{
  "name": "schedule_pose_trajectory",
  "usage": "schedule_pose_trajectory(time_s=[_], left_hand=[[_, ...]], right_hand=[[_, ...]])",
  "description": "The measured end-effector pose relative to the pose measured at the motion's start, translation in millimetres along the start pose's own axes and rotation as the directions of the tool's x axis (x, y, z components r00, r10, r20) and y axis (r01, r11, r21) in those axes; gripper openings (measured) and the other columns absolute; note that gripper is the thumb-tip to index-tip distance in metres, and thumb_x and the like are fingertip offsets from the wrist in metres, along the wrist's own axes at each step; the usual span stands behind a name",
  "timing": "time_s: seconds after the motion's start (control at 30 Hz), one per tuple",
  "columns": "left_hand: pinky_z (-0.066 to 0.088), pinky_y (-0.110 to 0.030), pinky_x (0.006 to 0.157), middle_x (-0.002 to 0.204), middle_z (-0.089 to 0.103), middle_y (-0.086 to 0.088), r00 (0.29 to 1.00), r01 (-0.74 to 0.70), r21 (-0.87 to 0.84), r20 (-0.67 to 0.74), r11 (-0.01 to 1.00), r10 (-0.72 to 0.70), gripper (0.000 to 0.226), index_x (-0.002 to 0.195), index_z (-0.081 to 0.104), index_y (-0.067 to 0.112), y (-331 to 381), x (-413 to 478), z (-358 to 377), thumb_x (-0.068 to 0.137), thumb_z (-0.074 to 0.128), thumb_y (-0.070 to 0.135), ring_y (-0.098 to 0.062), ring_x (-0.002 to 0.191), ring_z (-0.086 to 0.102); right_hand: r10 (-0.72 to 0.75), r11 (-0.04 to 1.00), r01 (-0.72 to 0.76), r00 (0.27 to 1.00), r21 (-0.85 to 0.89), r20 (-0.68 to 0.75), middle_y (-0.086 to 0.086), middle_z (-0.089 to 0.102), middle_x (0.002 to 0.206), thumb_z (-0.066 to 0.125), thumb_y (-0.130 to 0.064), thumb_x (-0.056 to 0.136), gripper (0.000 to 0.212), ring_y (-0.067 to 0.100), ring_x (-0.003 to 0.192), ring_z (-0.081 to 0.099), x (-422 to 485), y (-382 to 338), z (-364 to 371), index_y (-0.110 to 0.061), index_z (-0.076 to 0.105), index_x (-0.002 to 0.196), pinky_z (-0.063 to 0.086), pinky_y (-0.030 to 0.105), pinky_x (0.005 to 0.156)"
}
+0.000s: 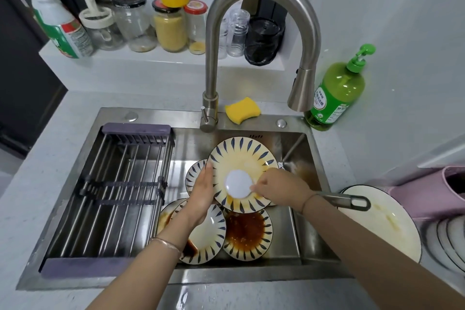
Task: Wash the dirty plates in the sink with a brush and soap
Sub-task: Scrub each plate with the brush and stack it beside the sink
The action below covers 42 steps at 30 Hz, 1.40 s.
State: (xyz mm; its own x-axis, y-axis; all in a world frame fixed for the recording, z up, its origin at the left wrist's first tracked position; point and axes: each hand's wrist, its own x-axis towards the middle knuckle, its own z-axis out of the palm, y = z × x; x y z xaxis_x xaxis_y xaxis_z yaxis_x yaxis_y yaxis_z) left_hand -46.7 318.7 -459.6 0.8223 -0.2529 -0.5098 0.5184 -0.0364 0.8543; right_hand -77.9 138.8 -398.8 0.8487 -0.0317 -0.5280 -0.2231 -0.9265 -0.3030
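**Plate held tilted over the basin**

Plate (241,156) with a blue-leaf rim, yellow film and white centre is tilted up above the sink (191,131) basin. Left hand (201,194) grips its left rim. Right hand (279,189) is curled round a brush (349,202) handle at the plate's right side; the brush head is hidden. Below it lies a sauce-smeared plate (247,234). A yellow sponge (242,109) lies on the sink deck beside the faucet (211,58). A green soap bottle (337,93) stands at the back right corner.
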Motion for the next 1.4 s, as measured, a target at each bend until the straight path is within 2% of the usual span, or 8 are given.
schedule_pose_trajectory(time_s=[0.17,0.27,0.47,0.73,0.87,1.07,1.27,1.4], left_hand=[[0.058,-0.036,0.075,0.124,0.065,-0.002,0.998,0.0,-0.066,-0.058,0.998,-0.004,0.048,0.133,0.05,0.031,-8.5,7.2,-11.9,0.102,0.022,0.055,-0.021,0.109,0.064],[0.056,-0.041,0.081,0.121,0.065,-0.001,1.0,-0.001,-0.037,-0.023,0.999,0.0,0.043,0.122,0.053,0.035,-10.7,3.2,-3.4,0.102,0.021,0.055,-0.022,0.108,0.062],[0.058,-0.041,0.079,0.118,0.068,0.0,0.998,0.069,-0.088,0.018,0.994,-0.068,0.047,0.129,0.051,0.032,-16.3,-1.5,4.7,0.103,0.02,0.054,-0.02,0.107,0.065],[0.053,-0.051,0.086,0.118,0.066,-0.003,0.997,0.083,-0.012,-0.005,0.996,-0.083,0.054,0.124,0.055,0.029,-17.0,-0.9,6.6,0.099,0.02,0.062,-0.028,0.107,0.062],[0.055,-0.053,0.085,0.099,0.072,-0.001,0.994,0.11,-0.04,0.012,0.993,-0.109,0.044,0.118,0.055,0.031,-16.2,-0.9,3.8,0.103,0.021,0.054,-0.022,0.091,0.069],[0.052,-0.036,0.068,0.115,0.068,-0.006,0.995,0.096,0.032,0.014,0.995,-0.096,0.054,0.122,0.054,0.025,-14.7,-2.4,7.5,0.1,0.019,0.06,-0.027,0.1,0.063],[0.054,-0.056,0.088,0.112,0.071,-0.003,0.994,0.101,0.021,0.037,0.995,-0.102,0.052,0.128,0.054,0.033,-12.1,-5.6,3.9,0.1,0.02,0.06,-0.025,0.102,0.068],[0.056,-0.04,0.074,0.117,0.067,-0.006,0.995,0.098,0.027,0.02,0.995,-0.099,0.057,0.129,0.052,0.028,-10.3,-8.7,7.7,0.099,0.018,0.062,-0.029,0.105,0.063]], right_hand=[[0.1,0.992,-0.1,0.995,-0.079,0.005,-0.005,0.048,0.062,0.049,-0.044,0.095,0.039,0.011,0.062,0.049,-2.6,20.4,-15.3,-0.019,0.052,0.065,0.04,0.025,0.067],[0.032,0.998,-0.026,0.992,-0.05,0.118,-0.003,0.047,0.058,0.05,-0.041,0.095,0.04,0.011,0.054,0.045,-10.7,-0.3,-1.3,-0.017,0.051,0.062,0.038,0.024,0.058],[0.135,0.991,-0.136,0.983,-0.002,-0.124,0.001,0.052,0.067,0.048,-0.042,0.095,0.038,0.016,0.063,0.049,-1.3,6.3,-16.5,-0.016,0.052,0.066,0.039,0.026,0.063],[0.084,0.995,-0.085,0.996,0.048,0.014,-0.004,0.051,0.058,0.05,-0.041,0.096,0.038,0.011,0.055,0.047,-15.6,-9.8,2.2,-0.01,0.068,0.084,0.04,0.024,0.058],[0.123,0.989,-0.127,0.99,-0.075,-0.063,0.009,0.063,0.097,0.04,-0.035,0.1,0.036,0.019,0.08,0.049,-7.4,11.9,-10.1,-0.01,0.066,0.102,0.044,0.029,0.077],[0.056,0.998,-0.054,0.994,-0.02,0.093,-0.005,0.05,0.06,0.049,-0.042,0.095,0.034,0.012,0.059,0.049,-17.5,-11.2,5.5,-0.013,0.065,0.088,0.041,0.026,0.064],[0.167,0.981,-0.17,0.985,-0.098,-0.04,0.008,0.063,0.099,0.038,-0.038,0.099,0.039,0.024,0.091,0.059,-8.7,9.0,-11.4,-0.012,0.065,0.109,0.048,0.033,0.081],[0.101,0.995,-0.098,0.988,-0.034,0.113,-0.003,0.054,0.067,0.049,-0.041,0.095,0.034,0.011,0.061,0.048,-17.9,-8.4,-0.7,-0.009,0.062,0.09,0.046,0.026,0.066]])
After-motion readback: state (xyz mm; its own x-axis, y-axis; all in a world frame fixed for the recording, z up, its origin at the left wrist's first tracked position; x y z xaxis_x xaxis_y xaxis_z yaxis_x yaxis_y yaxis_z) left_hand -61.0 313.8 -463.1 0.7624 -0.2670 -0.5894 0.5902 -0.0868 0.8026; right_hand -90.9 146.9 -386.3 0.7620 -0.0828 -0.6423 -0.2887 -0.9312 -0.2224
